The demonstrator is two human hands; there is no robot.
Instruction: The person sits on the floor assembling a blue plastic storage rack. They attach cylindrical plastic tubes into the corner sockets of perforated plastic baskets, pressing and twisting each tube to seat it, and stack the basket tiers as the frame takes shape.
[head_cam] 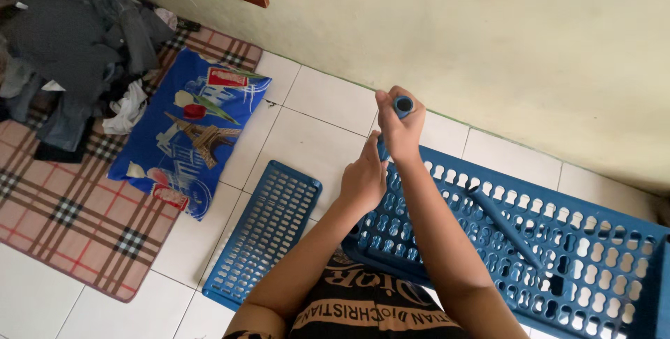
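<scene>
Right hand (399, 128) grips the top of a blue plastic tube (403, 107), held upright at the perforated blue shelf panel's (558, 241) 10 o'clock corner. Left hand (364, 180) clasps the tube's lower part.
</scene>
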